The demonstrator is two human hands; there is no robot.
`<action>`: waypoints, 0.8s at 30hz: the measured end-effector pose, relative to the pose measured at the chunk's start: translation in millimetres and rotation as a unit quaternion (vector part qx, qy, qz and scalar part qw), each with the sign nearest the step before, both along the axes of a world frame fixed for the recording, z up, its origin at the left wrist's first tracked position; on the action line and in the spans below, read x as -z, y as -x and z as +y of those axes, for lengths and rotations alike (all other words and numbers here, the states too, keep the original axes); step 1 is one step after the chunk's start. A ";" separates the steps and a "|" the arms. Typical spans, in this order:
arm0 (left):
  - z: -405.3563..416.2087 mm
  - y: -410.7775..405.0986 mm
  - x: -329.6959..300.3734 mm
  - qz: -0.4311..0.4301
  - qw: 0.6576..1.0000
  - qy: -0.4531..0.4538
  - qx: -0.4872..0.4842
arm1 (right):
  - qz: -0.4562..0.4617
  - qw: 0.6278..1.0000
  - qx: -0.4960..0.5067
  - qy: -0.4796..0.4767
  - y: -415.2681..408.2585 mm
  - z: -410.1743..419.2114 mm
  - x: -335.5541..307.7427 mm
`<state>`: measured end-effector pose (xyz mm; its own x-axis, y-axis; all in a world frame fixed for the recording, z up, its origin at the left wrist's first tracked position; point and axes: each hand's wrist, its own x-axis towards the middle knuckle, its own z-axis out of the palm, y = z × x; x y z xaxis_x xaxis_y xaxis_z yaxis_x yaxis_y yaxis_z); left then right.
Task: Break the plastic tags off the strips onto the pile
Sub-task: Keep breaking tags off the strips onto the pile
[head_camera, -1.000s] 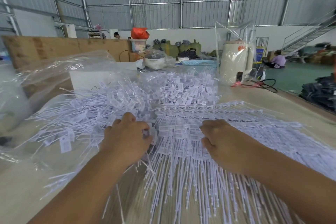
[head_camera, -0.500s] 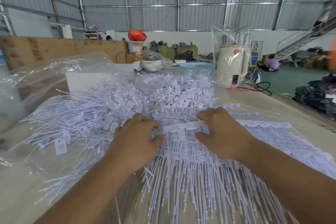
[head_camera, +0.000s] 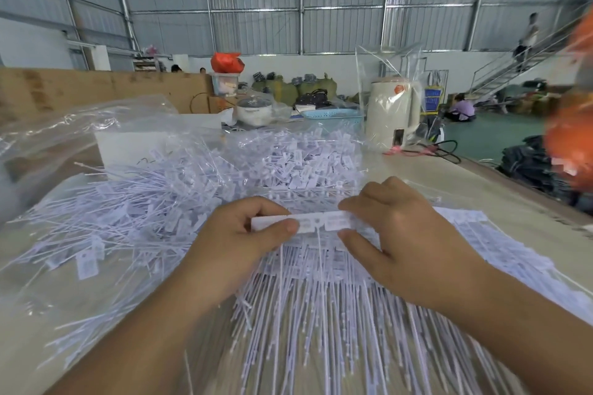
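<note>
left hand (head_camera: 239,240) pinching left end of a white plastic strip of joined tags (head_camera: 308,222), thumb on the near face, fingers curled behind. right hand (head_camera: 401,234) gripping the right end of same strip, thumb underneath, fingers curled over the top. strip held level at frame centre, raised just above the heap, thin tails hanging down from it.

below and lower centre: layered white tag strips with long thin tails (head_camera: 321,314) fanned toward the bottom edge, spreading right under the right forearm. left and upper centre: loose pile of separated white plastic tags (head_camera: 199,189), tangled, lying on clear plastic sheeting (head_camera: 64,125) that bunches up at upper left. all on a pale wooden tabletop (head_camera: 449,176).

behind pile, upper right of centre: cream electric kettle inside a clear plastic bag (head_camera: 393,112), black cable (head_camera: 446,147) beside it. light blue plastic basket (head_camera: 333,114) and small white lidded pot (head_camera: 255,109) at upper centre. orange-red bag (head_camera: 226,62) atop a clear tub further back. brown cardboard sheet (head_camera: 96,86) standing along upper left. blurred orange shape (head_camera: 574,125) at right edge, cannot tell what. seated person in purple top (head_camera: 462,109) on green floor at far right, metal staircase (head_camera: 519,67) above.
</note>
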<state>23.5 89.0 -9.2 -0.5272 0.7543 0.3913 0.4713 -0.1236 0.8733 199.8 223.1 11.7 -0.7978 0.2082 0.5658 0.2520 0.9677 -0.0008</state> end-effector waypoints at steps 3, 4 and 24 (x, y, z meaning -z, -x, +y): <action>-0.5 -7.6 -0.2 0.006 0.998 0.042 0.045 | -0.062 0.998 -0.009 0.003 -8.9 7.1 3.2; 0.8 -11.1 1.3 0.004 0.996 0.054 0.064 | -0.082 0.997 -0.012 0.005 -11.2 9.4 3.7; 6.2 -14.5 1.8 -0.223 0.966 -0.105 0.073 | 0.096 0.995 -0.005 0.014 -31.8 22.4 -12.5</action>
<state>37.9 95.2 -11.0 -0.5728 0.7624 0.3010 0.0171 -0.3560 0.9343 231.5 245.4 24.1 -0.6774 0.2190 0.7023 0.2347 0.9691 -0.0758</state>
